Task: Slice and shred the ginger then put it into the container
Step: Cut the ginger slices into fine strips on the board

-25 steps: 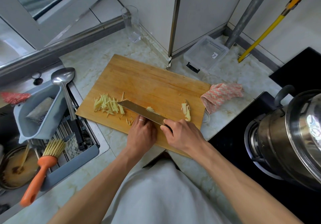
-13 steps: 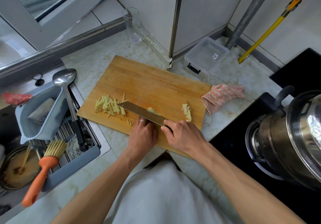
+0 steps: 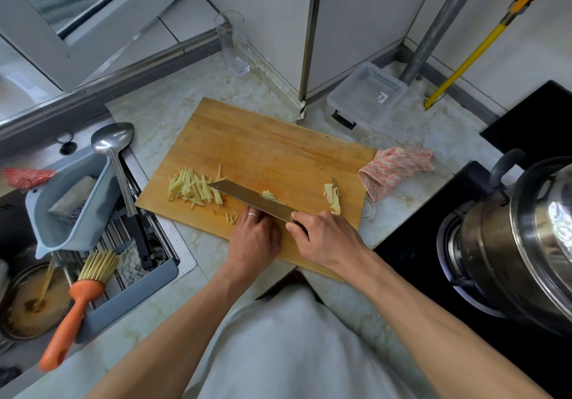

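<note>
A pile of pale yellow ginger shreds (image 3: pixel 193 188) is seen lying on the left part of the rectangular wooden chopping board (image 3: pixel 263 151), with a few loose slivers scattered just beside it toward the near edge. A broad steel knife (image 3: pixel 250 199) is held across the board, its tip reaching the right edge of that pile. The handle is gripped by the right hand (image 3: pixel 325 237), whose fingers are curled round it. A small piece of ginger still being cut (image 3: pixel 270 195) shows just beyond the blade; it appears to be steadied by the left hand (image 3: pixel 254 237), pressed against the near side of the blade with its knuckles bent, though the fingertips are hidden, so whether they pinch anything cannot be told. A further lump of uncut ginger (image 3: pixel 333 198) lies near the right end of the board, apart from the knife.

The shredding is judged to be well under way but not finished: one piece is under the knife and another is untouched. Nothing is seen inside the clear lidded plastic container (image 3: pixel 366 95), which stands closed on the marble surface (image 3: pixel 173 104) beyond the board's far right corner, so opening it and the transfer are all left to be done
</note>
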A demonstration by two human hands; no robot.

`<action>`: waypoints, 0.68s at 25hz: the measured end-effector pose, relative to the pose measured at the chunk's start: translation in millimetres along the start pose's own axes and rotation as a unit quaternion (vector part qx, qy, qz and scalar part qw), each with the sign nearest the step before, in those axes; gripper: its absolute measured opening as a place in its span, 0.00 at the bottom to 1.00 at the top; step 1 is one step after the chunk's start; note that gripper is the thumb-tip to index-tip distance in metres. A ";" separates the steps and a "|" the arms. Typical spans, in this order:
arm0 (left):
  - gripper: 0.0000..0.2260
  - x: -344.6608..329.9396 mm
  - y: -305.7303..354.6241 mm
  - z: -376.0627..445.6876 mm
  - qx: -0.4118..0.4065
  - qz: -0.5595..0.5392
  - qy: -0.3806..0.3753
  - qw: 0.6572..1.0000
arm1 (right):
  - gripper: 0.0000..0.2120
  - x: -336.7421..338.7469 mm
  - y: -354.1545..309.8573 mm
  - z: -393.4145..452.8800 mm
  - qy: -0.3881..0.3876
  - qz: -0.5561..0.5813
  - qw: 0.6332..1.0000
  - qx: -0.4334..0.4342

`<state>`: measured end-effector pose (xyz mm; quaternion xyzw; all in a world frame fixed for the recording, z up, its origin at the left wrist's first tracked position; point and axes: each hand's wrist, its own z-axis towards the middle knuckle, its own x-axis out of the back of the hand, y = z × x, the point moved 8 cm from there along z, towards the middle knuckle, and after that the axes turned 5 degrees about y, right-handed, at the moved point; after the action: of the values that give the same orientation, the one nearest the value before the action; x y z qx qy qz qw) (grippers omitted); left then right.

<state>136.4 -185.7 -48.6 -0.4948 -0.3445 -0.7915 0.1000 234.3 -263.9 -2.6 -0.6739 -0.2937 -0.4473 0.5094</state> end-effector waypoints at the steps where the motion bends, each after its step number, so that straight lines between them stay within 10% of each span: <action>1: 0.17 0.6 -0.1 0.4 0.000 0.002 0.000 1.000 | 0.16 -0.5 0.4 2.4 -0.001 0.003 1.000 -0.006; 17: 0.17 -1.5 -2.4 -0.4 0.011 0.001 -0.014 1.000 | 0.17 1.0 2.1 0.5 0.000 -0.002 1.000 -0.011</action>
<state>135.6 -184.4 -51.1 -0.5049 -0.3544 -0.7805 0.1015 236.7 -264.1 -2.6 -0.6789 -0.2902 -0.4513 0.5013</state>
